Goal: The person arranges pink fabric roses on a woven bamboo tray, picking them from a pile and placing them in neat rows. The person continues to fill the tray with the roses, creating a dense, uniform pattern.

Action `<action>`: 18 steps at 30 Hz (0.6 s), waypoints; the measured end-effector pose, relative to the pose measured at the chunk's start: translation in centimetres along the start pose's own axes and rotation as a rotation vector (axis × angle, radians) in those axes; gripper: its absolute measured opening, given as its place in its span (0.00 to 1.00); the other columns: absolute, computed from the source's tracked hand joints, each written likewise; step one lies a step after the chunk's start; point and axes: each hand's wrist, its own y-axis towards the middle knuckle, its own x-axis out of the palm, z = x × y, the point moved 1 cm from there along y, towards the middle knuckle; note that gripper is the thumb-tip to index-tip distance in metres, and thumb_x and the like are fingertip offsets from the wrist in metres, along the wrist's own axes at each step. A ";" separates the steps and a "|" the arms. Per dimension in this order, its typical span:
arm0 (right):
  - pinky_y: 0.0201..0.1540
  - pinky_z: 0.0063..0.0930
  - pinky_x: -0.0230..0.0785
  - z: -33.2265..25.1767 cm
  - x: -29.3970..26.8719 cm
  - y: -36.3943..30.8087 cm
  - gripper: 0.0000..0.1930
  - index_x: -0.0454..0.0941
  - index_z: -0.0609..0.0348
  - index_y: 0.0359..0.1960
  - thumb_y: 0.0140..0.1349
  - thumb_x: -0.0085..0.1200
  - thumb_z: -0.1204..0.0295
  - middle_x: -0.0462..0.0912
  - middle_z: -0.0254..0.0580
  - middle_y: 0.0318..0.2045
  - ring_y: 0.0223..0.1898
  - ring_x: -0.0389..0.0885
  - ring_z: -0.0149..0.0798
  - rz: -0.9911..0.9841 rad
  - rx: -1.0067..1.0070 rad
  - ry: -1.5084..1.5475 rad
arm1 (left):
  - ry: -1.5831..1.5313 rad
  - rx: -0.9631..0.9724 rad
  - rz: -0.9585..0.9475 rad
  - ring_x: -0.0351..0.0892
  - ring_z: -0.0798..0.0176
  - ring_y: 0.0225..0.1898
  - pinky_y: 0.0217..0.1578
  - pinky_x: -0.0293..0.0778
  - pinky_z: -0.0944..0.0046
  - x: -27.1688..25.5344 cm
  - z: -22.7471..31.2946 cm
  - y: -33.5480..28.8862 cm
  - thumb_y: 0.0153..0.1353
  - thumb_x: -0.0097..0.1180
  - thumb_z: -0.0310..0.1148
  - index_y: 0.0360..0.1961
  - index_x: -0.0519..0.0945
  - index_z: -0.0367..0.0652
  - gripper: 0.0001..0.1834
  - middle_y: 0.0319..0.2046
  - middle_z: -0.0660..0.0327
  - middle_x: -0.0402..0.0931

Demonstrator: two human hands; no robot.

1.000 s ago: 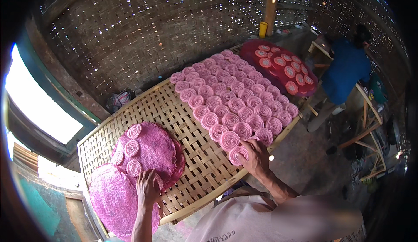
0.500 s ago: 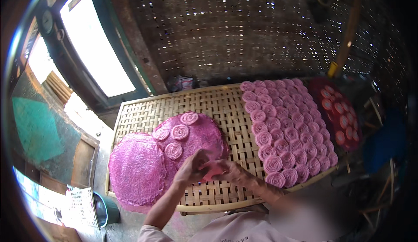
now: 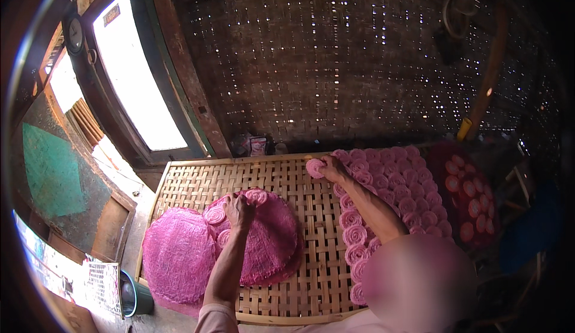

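Out at the far edge of the slatted table, my right hand [image 3: 333, 169] pinches a pink coiled disc [image 3: 314, 167], beside the rows of similar discs [image 3: 400, 180]. My left hand [image 3: 239, 211] reaches over a magenta, cloth-like round [image 3: 271, 237], its fingers bent down close together. Whatever lies under those fingers is hidden. Around that hand sit a coiled disc [image 3: 214, 215] to its left, another [image 3: 256, 197] to its upper right and one more [image 3: 224, 237] below. A second magenta round [image 3: 178, 255] overlaps at the left.
The woven bamboo table top [image 3: 320, 237] has a pale wooden rim. A red round [image 3: 467, 192] with red-and-white discs lies at the right. Low at the left stands a green bucket [image 3: 141, 300]. A dark woven wall [image 3: 299, 75] closes off the back.
My hands were together over the near side of the right magenta round. Now they are apart: the left moved up and left, the right to the far edge, where it grips a coiled disc.
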 end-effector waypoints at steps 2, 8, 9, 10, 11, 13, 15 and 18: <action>0.47 0.40 0.74 3.3 0.5 3.9 0.19 0.81 0.60 0.45 0.51 0.60 0.67 0.84 0.55 0.40 0.45 0.84 0.53 0.060 -0.044 -0.117 | -0.146 0.035 0.085 0.76 0.45 0.43 0.45 0.69 0.46 1.0 0.4 0.8 0.56 0.62 0.43 0.35 0.83 0.41 0.15 0.37 0.50 0.79; 0.44 0.46 0.74 4.3 -1.1 5.1 0.17 0.82 0.56 0.42 0.48 0.63 0.68 0.84 0.50 0.36 0.41 0.82 0.54 0.267 -0.241 -0.555 | -0.550 0.105 0.297 0.79 0.44 0.31 0.34 0.75 0.49 1.5 3.2 0.6 0.52 0.57 0.25 0.32 0.77 0.41 0.05 0.27 0.50 0.79; 0.44 0.45 0.74 2.7 -0.8 4.2 0.18 0.82 0.57 0.43 0.48 0.64 0.67 0.83 0.49 0.35 0.40 0.82 0.54 0.318 -0.307 -0.564 | -0.531 0.106 0.258 0.82 0.49 0.31 0.34 0.76 0.53 0.8 3.2 0.6 0.53 0.57 0.24 0.34 0.77 0.41 0.06 0.28 0.53 0.80; 0.44 0.45 0.73 1.2 -0.6 3.1 0.19 0.82 0.57 0.43 0.47 0.65 0.67 0.83 0.48 0.35 0.39 0.81 0.54 0.375 -0.369 -0.575 | -0.652 0.065 0.183 0.83 0.51 0.32 0.34 0.77 0.54 -0.1 3.8 0.3 0.54 0.57 0.24 0.35 0.78 0.40 0.07 0.28 0.54 0.81; 0.46 0.44 0.73 -0.8 -0.1 1.9 0.21 0.81 0.57 0.46 0.49 0.66 0.66 0.83 0.46 0.38 0.40 0.81 0.52 0.186 -0.379 -0.448 | -0.772 0.023 0.113 0.83 0.54 0.34 0.35 0.77 0.56 -1.3 4.8 0.0 0.54 0.58 0.23 0.36 0.78 0.40 0.08 0.29 0.55 0.81; 0.49 0.40 0.73 -3.4 2.3 -0.7 0.23 0.80 0.59 0.51 0.53 0.67 0.64 0.84 0.42 0.43 0.42 0.82 0.46 -0.114 -0.429 -0.014 | -0.919 -0.031 -0.029 0.84 0.63 0.39 0.38 0.77 0.63 -2.0 7.2 0.5 0.56 0.59 0.23 0.43 0.79 0.39 0.12 0.34 0.57 0.83; 0.49 0.35 0.74 -4.5 4.8 -3.1 0.23 0.80 0.61 0.52 0.57 0.66 0.62 0.85 0.40 0.45 0.44 0.82 0.39 -0.352 -0.373 0.406 | -1.062 -0.021 -0.151 0.83 0.63 0.42 0.39 0.77 0.63 -1.5 8.2 0.9 0.56 0.58 0.23 0.45 0.79 0.39 0.14 0.38 0.56 0.83; 0.46 0.31 0.75 -5.2 5.5 -3.9 0.21 0.81 0.62 0.49 0.58 0.66 0.62 0.85 0.39 0.41 0.43 0.82 0.33 -0.554 -0.123 0.528 | -1.034 -0.013 -0.229 0.80 0.56 0.50 0.50 0.76 0.59 0.3 6.7 1.0 0.57 0.60 0.26 0.57 0.76 0.41 0.24 0.52 0.52 0.79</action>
